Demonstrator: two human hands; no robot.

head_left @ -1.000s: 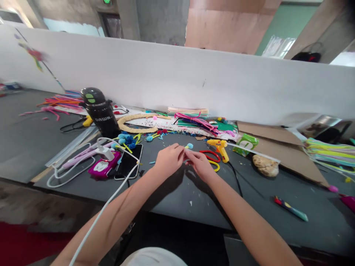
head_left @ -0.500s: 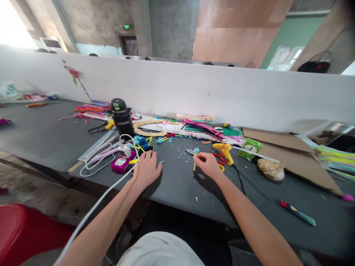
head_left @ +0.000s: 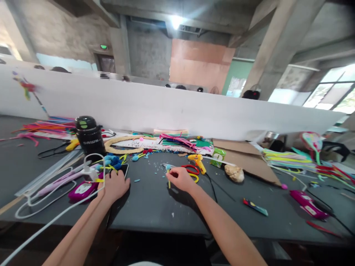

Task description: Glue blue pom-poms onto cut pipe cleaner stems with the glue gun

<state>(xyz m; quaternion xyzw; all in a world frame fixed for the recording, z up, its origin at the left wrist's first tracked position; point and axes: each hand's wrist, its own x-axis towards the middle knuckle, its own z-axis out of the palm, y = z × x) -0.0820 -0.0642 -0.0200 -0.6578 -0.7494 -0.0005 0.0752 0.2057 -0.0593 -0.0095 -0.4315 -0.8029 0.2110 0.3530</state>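
Note:
My right hand (head_left: 181, 180) pinches a short yellow pipe-cleaner stem with a fluffy light-blue tip (head_left: 168, 167), held upright just above the table. Beside that hand lie scissors (head_left: 191, 170) with red and yellow handles, their blades pointing left and partly hidden. My left hand (head_left: 115, 184) rests palm down with its fingers apart, over the near part of a dark phone (head_left: 125, 170). Blue pompoms and yellow stems (head_left: 113, 161) lie just past its fingertips. Left of it is a purple power strip (head_left: 83, 192) with a white charger (head_left: 90, 174) plugged in.
A yellow glue gun (head_left: 197, 162) with a black cord lies right of the scissors, near a green packet (head_left: 218, 156) and a stone-like lump (head_left: 234, 173). A black bottle (head_left: 89, 136) stands at left. Cardboard (head_left: 255, 168) and a second purple strip (head_left: 307, 204) are at right.
The view has tilted up and turned right, so the table's things appear farther left and lower. Both hands keep nearly the same pose, with the right still pinching the stem.

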